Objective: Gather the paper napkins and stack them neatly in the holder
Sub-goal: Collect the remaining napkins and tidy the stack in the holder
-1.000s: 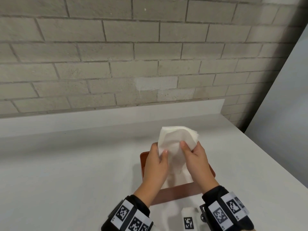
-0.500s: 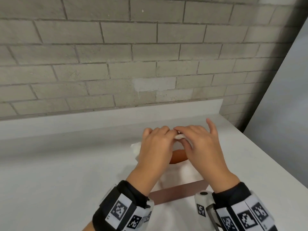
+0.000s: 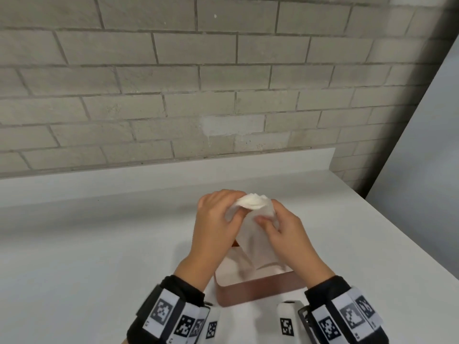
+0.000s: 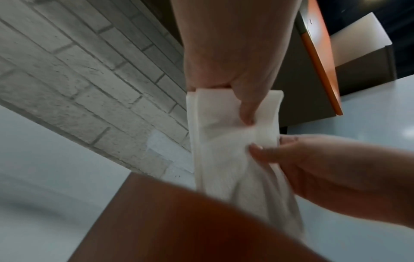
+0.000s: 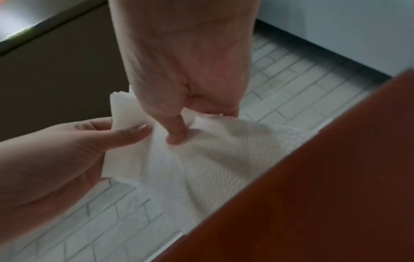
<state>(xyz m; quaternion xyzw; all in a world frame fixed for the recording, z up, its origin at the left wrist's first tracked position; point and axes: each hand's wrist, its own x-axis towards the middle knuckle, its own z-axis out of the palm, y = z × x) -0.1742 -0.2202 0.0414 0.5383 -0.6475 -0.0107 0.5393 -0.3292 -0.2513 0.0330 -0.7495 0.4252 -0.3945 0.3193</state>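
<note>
White napkins [image 3: 255,227] are pinched by left hand [image 3: 218,224] and right hand [image 3: 285,234], thumbs pressing, above the holder [image 3: 248,291].

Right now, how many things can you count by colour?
White: 2, the napkin bundle held by both hands and the table.
Reddish-brown: 1, the holder.
Grey: 1, the brick wall.
Total: 4.
</note>
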